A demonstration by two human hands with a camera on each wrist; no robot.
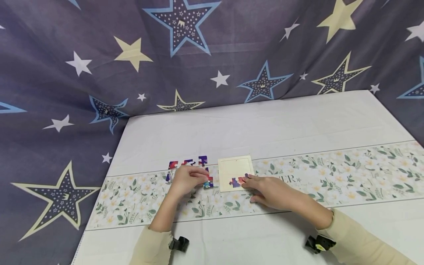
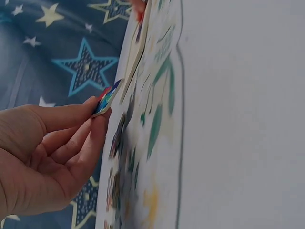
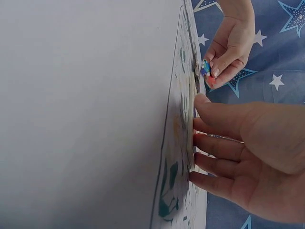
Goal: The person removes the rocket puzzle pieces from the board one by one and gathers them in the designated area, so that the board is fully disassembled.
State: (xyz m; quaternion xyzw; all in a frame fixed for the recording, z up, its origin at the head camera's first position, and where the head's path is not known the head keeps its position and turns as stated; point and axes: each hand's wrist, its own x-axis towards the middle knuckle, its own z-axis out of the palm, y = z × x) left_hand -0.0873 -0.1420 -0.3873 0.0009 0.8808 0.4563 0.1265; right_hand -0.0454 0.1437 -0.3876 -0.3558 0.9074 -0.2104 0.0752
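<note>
My left hand [image 1: 186, 181] pinches a jigsaw piece [image 2: 107, 98] between thumb and fingers, raised above the table. The piece is blue, green and red. Just to its right lies a square, pale wooden puzzle tray [image 1: 233, 167] with a raised border. Along the tray's lower edge lie joined purple and red pieces [image 1: 235, 183]. Fingertips of my right hand [image 1: 276, 192] rest on these pieces at the tray's lower right corner, partly covering them. In the right wrist view, that hand's fingers [image 3: 221, 147] reach out fairly straight to the tray.
Several loose jigsaw pieces [image 1: 202, 160] lie left of the tray, some hidden behind my left hand. A floral printed band [image 1: 139, 198] crosses the white table cover [image 1: 265, 121]. A dark star-patterned cloth [image 1: 232, 48] hangs behind the table and at its sides.
</note>
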